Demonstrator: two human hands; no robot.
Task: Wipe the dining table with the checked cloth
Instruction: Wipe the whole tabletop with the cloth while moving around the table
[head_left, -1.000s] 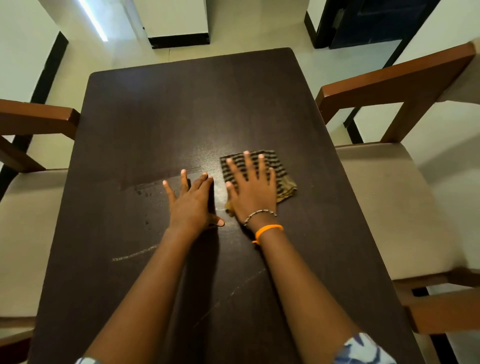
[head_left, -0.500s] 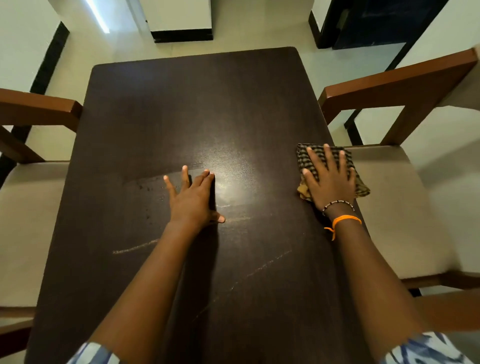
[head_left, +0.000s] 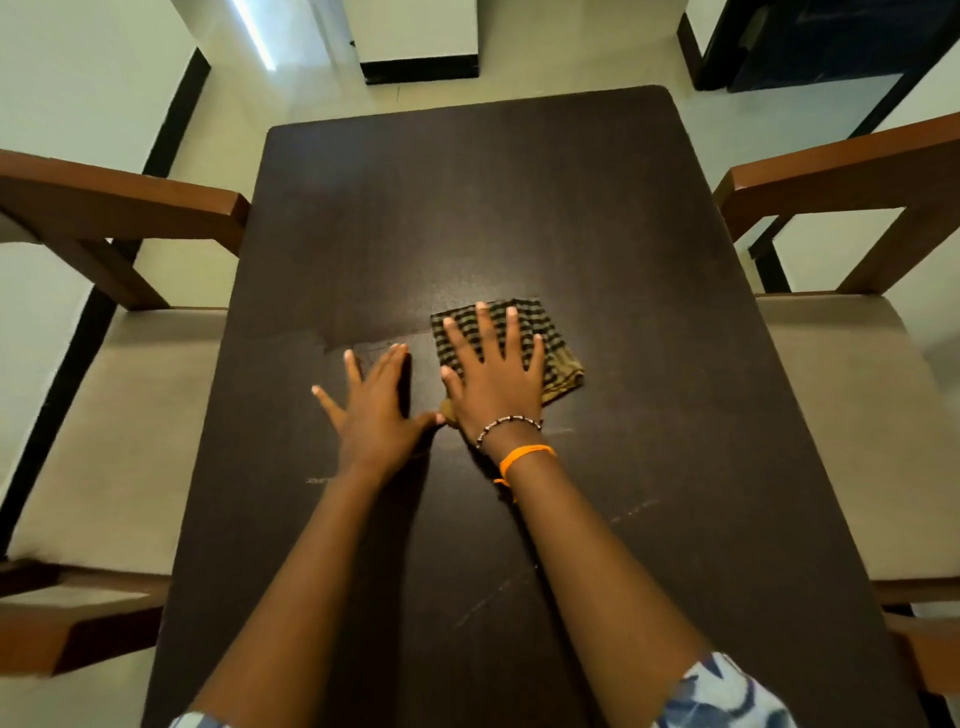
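Two hands are lying flat near the middle of the dark dining table (head_left: 519, 208), and much around them is getting cut off or hidden. Both forearms are running out of the bottom of the frame, where only scraps of blue-and-white patterned sleeve (head_left: 727, 696) are showing. The near edge of the table is falling outside the view. The chairs on either side are showing only in part: the left chair (head_left: 114, 415) and the right chair (head_left: 852, 415) are each losing their backs and legs to the frame edges. The right hand (head_left: 493, 379) is covering a good share of the checked cloth (head_left: 556, 353), so its near left corner is hiding under the palm and how it is folded is hard to make out.

That right hand is pressing down on the cloth with fingers straight and spread wide, not curling round it. A beaded bracelet (head_left: 506, 426) and an orange band (head_left: 524, 454) are sitting on its wrist. The left hand (head_left: 374, 410) is resting palm-down on the bare tabletop just beside the cloth, fingers straight, little finger splayed outward, thumb reaching towards the right hand, holding nothing. The cloth is lying flat slightly right of the table's centre, well away from every edge. Faint pale streaks (head_left: 631, 512) are crossing the surface near the right forearm.
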